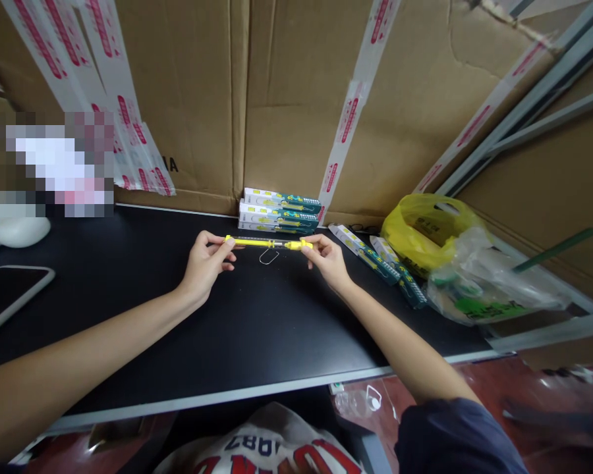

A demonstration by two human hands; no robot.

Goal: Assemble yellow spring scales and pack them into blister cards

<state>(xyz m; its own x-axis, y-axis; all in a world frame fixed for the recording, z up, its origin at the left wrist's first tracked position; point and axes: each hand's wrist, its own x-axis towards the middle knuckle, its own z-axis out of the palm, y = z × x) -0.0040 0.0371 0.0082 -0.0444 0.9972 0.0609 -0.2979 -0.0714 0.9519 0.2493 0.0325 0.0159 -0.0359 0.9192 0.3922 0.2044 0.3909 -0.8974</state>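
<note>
A slim yellow spring scale (254,243) with a clear tube and a short metal section is held level above the black table. My left hand (206,258) pinches its left end between thumb and fingers. At the right, my right hand (329,259) grips the yellow end piece. Just below the scale lies a bent thin wire hook (269,257); whether it touches the scale I cannot tell. Behind my hands stands a stack of white and green printed boxes (279,214).
More such boxes (368,253) lie to the right, beside a yellow plastic bag (420,230) and a clear plastic bag (494,283). A phone-like device (10,296) and a white rounded object (20,232) are at the left. Large taped cardboard (296,105) rises behind the table.
</note>
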